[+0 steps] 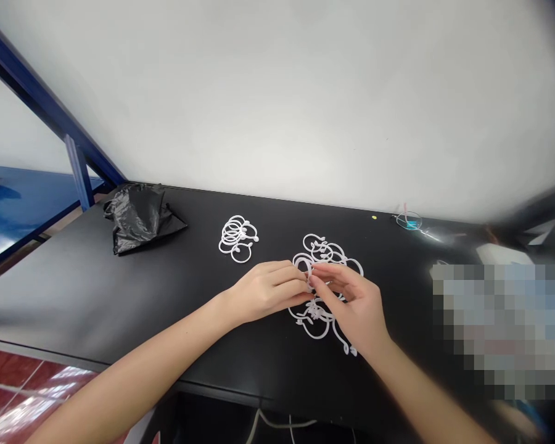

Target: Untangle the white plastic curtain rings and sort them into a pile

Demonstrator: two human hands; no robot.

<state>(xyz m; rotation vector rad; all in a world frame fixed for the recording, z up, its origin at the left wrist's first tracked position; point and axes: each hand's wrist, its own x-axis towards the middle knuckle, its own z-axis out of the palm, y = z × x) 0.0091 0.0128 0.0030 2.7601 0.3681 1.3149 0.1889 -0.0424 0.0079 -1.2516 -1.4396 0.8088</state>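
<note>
My left hand [275, 287] and my right hand [354, 299] meet over a loose pile of white plastic curtain rings [317, 330] on the black table. Between my fingertips is one white curtain ring [309, 266], raised a little above the others and pinched from both sides. Rings of the pile show behind and in front of my hands; some are hidden under them. Each has a gap with small knobbed ends. To the left lies a smaller group of the same rings [234, 233], overlapping one another and touched by neither hand.
A crumpled black plastic bag [139, 216] lies at the table's back left. Near the wall at right is a thin wire loop with a blue piece [411, 224]. A blurred-out pale object [494, 327] is at far right. Cables [277, 424] hang below the front edge.
</note>
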